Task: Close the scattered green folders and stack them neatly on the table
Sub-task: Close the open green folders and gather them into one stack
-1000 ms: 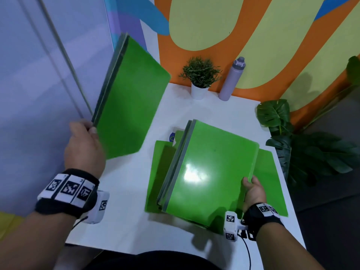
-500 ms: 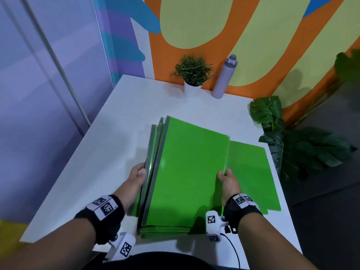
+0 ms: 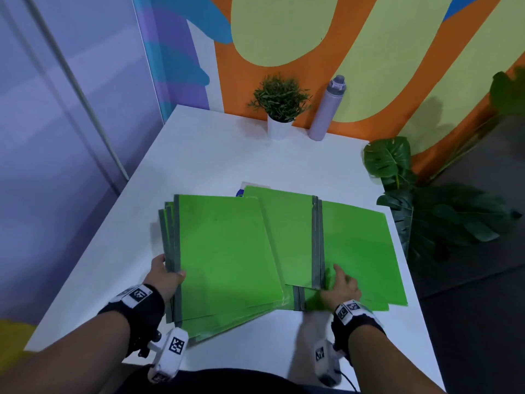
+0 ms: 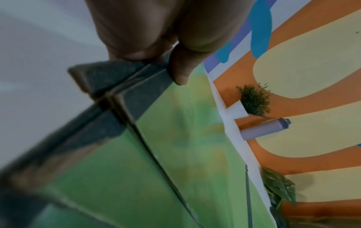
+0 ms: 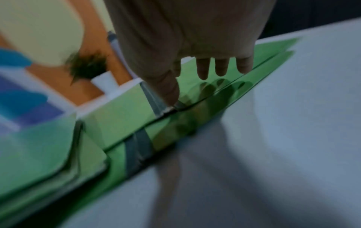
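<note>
A stack of closed green folders (image 3: pixel 224 257) lies on the white table (image 3: pixel 199 155) at centre left, grey spines to the left. My left hand (image 3: pixel 167 277) grips those spines at the near corner; in the left wrist view the thumb (image 4: pixel 179 74) lies on the top spine. To the right, an open green folder (image 3: pixel 355 245) lies flat with its grey spine (image 3: pixel 316 243) facing up, and another open one lies under it. My right hand (image 3: pixel 341 285) rests on it just right of the spine, fingers (image 5: pixel 203 69) straight, the thumb at the spine's near end.
A small potted plant (image 3: pixel 279 106) and a lilac bottle (image 3: pixel 326 109) stand at the table's far edge by the painted wall. Large leafy plants (image 3: pixel 426 211) crowd the right side. A white sheet with a blue mark (image 3: pixel 241 190) peeks out behind the folders.
My left hand brought a raised folder down onto the stack, then took its spines. The stack now lies further left, uncovering the open folders. My right hand left the stack's right edge for the open folder.
</note>
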`<action>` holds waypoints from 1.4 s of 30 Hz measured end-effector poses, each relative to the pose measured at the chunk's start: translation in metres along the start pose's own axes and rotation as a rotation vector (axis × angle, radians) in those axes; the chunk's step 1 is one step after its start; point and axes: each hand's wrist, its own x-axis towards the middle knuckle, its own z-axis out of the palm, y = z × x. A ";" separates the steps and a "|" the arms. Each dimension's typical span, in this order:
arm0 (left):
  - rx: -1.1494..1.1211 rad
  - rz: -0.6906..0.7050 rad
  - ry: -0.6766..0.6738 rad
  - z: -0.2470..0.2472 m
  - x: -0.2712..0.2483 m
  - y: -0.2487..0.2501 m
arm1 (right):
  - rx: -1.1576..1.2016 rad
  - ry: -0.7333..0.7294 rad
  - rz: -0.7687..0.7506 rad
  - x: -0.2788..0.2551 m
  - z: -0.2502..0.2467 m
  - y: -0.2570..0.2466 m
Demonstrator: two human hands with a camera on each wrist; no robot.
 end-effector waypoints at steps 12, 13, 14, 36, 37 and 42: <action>-0.106 -0.012 0.027 0.001 0.017 -0.014 | -0.267 0.027 -0.277 0.008 -0.003 -0.007; -0.135 -0.019 0.029 0.001 0.018 -0.014 | -0.121 0.105 -0.281 0.007 -0.008 -0.008; -0.162 -0.031 0.027 0.001 0.018 -0.013 | 0.050 0.190 -0.266 0.005 -0.016 -0.011; -0.180 -0.192 -0.136 0.033 0.015 0.010 | -0.281 0.014 -1.510 -0.088 0.040 -0.079; -0.075 -0.164 -0.107 0.033 0.012 0.009 | -0.307 -0.036 -1.519 -0.086 0.043 -0.075; 0.061 -0.230 0.029 0.040 0.022 -0.003 | -0.303 0.072 -1.214 -0.056 0.025 -0.049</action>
